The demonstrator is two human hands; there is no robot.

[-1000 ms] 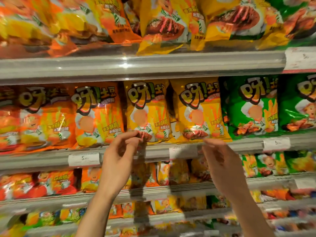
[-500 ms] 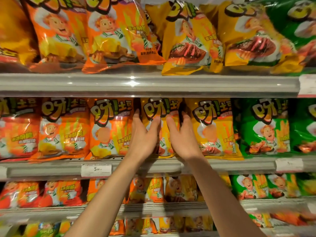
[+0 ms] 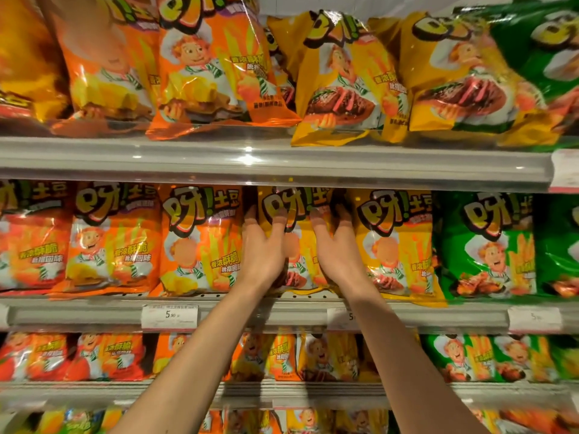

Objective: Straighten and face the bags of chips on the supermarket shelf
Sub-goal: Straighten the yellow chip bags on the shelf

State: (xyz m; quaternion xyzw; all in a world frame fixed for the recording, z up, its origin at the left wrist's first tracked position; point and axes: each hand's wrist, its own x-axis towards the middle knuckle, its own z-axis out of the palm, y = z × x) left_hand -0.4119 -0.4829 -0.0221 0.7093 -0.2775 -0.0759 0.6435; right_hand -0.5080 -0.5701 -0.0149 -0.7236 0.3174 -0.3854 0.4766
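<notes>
Both hands frame one yellow chip bag (image 3: 297, 214) standing upright on the middle shelf (image 3: 282, 311), at the centre of the view. The left hand (image 3: 261, 252) lies flat against the bag's left half, fingers nearly straight and pointing to 12 o'clock, one fingertip slipped into the dark gap at the bag's left edge. The right hand (image 3: 340, 252) mirrors it on the right half, fingers straight, its outer fingertips reaching into the gap at 1 o'clock beside the neighbouring yellow bag (image 3: 394, 245). Neither hand curls round the bag; they press on its face and sides. At 9 o'clock of the hands stands an orange chip bag (image 3: 200, 242), touching the held one. At 3 o'clock, further along, stand green chip bags (image 3: 488, 245). A price tag (image 3: 169, 315) sits on the shelf rail at 7 o'clock.
</notes>
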